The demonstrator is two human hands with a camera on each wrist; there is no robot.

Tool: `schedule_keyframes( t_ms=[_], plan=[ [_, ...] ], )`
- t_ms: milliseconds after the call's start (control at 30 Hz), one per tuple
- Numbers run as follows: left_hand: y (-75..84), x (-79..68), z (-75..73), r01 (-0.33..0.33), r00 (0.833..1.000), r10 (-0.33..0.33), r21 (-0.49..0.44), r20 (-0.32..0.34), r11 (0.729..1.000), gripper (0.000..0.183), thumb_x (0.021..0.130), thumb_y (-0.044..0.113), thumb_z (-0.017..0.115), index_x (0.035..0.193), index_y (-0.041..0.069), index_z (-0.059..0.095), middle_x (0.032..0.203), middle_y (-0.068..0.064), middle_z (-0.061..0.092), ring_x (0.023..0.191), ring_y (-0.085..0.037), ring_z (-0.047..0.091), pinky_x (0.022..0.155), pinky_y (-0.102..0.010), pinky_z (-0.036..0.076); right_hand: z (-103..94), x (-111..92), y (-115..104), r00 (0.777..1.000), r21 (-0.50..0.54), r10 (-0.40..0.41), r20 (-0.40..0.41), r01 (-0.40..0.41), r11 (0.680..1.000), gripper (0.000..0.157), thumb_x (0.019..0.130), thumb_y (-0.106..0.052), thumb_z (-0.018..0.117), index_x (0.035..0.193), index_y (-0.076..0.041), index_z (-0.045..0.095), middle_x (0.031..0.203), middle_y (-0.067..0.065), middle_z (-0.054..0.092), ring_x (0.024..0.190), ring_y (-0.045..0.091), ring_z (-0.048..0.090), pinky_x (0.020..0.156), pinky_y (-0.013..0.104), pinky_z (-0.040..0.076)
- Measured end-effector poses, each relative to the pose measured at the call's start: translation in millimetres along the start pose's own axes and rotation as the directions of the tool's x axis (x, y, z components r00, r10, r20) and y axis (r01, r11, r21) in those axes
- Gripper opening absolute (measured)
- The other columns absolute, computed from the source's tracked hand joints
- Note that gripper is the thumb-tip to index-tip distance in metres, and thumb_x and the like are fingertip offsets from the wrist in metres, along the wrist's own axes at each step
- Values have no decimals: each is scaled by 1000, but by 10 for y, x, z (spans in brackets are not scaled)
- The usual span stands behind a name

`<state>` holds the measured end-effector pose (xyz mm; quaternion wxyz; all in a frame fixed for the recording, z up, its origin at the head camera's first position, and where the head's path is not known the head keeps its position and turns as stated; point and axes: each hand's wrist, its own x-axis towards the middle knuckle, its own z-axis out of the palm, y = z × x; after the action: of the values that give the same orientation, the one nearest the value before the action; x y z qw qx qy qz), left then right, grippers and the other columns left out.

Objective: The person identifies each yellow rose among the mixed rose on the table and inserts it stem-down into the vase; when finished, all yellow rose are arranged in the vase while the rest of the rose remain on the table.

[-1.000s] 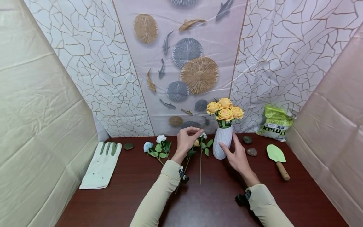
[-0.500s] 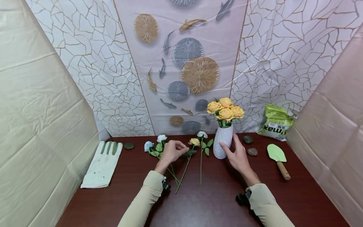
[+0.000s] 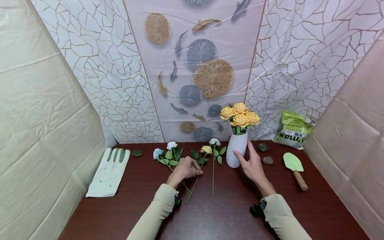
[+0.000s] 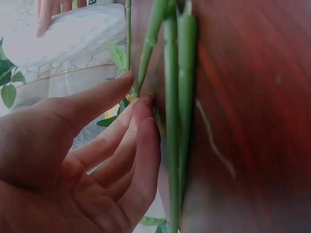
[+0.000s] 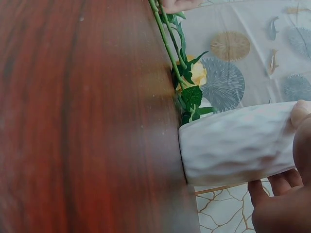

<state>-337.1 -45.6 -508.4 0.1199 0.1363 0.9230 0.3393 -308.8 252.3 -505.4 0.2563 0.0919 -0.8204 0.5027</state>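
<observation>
My left hand [image 3: 186, 168] is low over the table, thumb and fingertips pinching the green stem [image 4: 149, 46] of a loose yellow rose [image 3: 206, 149]. Under and beside that hand lie a blue rose [image 3: 157, 153] and a white rose [image 3: 172, 145], their stems crossing near the lower ends. Another white rose [image 3: 214, 142] lies just right of the yellow one. With thumb and fingers round its side, my right hand [image 3: 253, 166] holds a white textured vase [image 3: 234, 153] upright on the table. Several yellow roses [image 3: 240, 119] stand in the vase.
A white glove [image 3: 106, 175] lies at the left near a dark stone [image 3: 137, 153]. Right of the vase are two more stones [image 3: 267, 160], a green trowel [image 3: 293, 163] with a wooden handle, and a green bag [image 3: 292, 130]. Fabric walls enclose the table [image 3: 228, 213].
My left hand has moved left and down from beside the vase and now pinches the loose yellow rose's stem. The right hand keeps its hold on the vase.
</observation>
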Motion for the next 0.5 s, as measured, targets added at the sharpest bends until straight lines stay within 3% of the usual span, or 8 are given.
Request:
schedule_keyframes(
  t_ms=[100,267,400,500],
  plan=[
    [17,13,21,7,1000,-7,-5,8,1000,16,84,30,83,72,23,75,65,7,71,61,-17,68,55,-29,53,27,17,149,1000,-8,4,-9,-4,1000,77,94,-28,72,158,-25,29,161,5,36,146,22,38,115,48,38],
    [37,16,19,7,1000,-5,-73,20,997,14,84,23,83,73,18,74,64,3,72,62,-17,72,59,-29,57,25,23,200,1000,-21,9,-8,-9,1000,77,94,-34,72,158,-34,28,160,-2,37,145,16,40,115,37,40],
    [67,13,-5,10,1000,-7,-110,24,994,13,86,23,81,77,17,74,65,3,73,64,-17,73,61,-29,58,23,19,185,1000,-14,10,-5,-10,1000,78,94,-33,72,158,-34,28,161,-1,37,146,17,39,115,41,39],
    [103,16,-35,-1,1000,4,-141,15,990,11,87,23,79,79,18,74,67,4,73,67,-19,75,63,-30,59,17,11,124,1000,-5,6,-1,-6,1000,78,95,-29,72,159,-27,27,161,3,36,146,21,38,115,46,38]
  ],
)
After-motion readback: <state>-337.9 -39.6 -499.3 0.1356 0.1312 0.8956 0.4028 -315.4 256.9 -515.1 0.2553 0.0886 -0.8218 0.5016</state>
